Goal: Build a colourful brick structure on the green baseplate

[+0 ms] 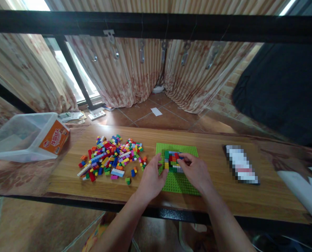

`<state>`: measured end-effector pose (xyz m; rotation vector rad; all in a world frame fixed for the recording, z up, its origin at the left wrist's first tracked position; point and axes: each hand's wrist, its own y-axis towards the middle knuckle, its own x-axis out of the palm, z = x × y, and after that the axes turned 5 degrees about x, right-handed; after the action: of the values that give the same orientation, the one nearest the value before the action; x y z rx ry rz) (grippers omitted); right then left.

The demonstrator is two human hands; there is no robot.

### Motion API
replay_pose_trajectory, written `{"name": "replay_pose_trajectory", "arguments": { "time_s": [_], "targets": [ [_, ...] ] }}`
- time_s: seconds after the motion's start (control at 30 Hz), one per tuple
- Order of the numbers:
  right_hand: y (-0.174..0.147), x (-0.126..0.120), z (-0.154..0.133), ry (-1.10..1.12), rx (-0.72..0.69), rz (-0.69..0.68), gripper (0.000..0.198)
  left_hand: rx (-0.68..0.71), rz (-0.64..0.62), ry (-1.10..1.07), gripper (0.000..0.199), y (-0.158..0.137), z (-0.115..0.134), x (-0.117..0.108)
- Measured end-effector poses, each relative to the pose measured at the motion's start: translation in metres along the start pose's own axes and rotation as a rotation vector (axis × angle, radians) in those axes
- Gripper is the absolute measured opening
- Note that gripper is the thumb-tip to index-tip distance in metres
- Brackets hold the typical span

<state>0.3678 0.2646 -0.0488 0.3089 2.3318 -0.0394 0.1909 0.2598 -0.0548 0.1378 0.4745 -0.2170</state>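
A green studded baseplate [182,185] lies on the table, bearing a low structure of building bricks [173,162] in several colours, with a dark gap inside it. At the structure's left side is my left hand [152,176], its thumb close to the yellow bricks and its fingers curved but apart, holding nothing I can see. My right hand [196,169] reaches in from the right, thumb and forefinger pinched at the structure's upper right edge. The brick at those fingertips is mostly hidden by them.
Left of the baseplate, a loose heap of building bricks [111,155] spreads over the wooden table [156,194]. A clear plastic bin [22,140] with an orange label stands at far left. A phone with a blurred screen [241,164] lies to the right, and a white object [300,192] at the right edge.
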Motion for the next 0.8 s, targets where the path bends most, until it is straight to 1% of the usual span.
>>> {"name": "replay_pose_trajectory", "arguments": {
  "time_s": [0.23,0.37,0.43,0.53,0.63,0.8],
  "targets": [
    [-0.003,0.016,-0.016,-0.152,0.003,0.002,0.027,-0.030,-0.018,-0.028,0.059,0.001,0.001,0.004],
    [-0.003,0.024,-0.022,-0.227,-0.008,0.052,0.025,-0.008,-0.029,-0.019,0.061,0.001,-0.001,0.004],
    [-0.003,0.026,-0.023,-0.244,-0.002,0.046,0.024,0.006,-0.042,-0.007,0.062,0.001,-0.001,0.003],
    [-0.003,0.029,-0.024,-0.236,-0.011,0.025,0.024,0.015,-0.057,0.014,0.062,0.000,0.001,0.002],
    [-0.002,0.030,-0.021,-0.199,-0.053,0.018,0.029,0.018,-0.060,0.026,0.062,0.000,0.002,0.002],
    [0.002,0.024,-0.015,-0.111,-0.056,-0.005,0.033,0.028,-0.054,0.011,0.064,0.000,0.000,0.004]
  ]
}}
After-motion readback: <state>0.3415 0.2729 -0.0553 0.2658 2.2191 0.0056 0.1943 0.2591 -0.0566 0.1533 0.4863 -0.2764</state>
